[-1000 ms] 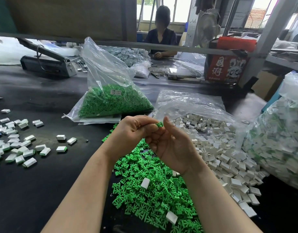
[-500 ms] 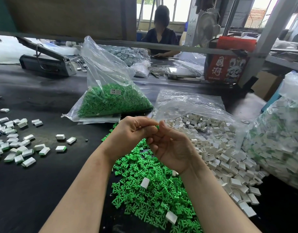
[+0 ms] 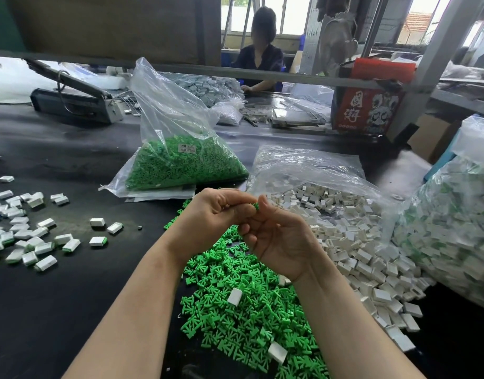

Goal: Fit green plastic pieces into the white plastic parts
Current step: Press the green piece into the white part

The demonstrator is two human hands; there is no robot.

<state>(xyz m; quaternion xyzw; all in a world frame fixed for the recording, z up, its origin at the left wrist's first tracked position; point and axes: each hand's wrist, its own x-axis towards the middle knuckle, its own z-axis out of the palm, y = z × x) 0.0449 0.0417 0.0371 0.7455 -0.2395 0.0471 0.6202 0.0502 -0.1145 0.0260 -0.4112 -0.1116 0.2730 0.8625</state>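
Both hands meet above the black table. My left hand has its fingers curled, pinching a small part that is hidden between the fingertips. My right hand pinches a green plastic piece whose tip shows between the two thumbs. Below the hands lies a loose pile of green pieces with a few white parts on it. A heap of white plastic parts spreads to the right. Whether a white part is in my left hand I cannot tell.
Fitted white-and-green parts lie scattered at left. A clear bag of green pieces stands behind the hands, an open bag of white parts beside it, and a bag of fitted parts at right. A person sits across the table.
The hands have stayed pressed together at the same spot. The green tip between the thumbs was nearly hidden half a second ago and shows again now.
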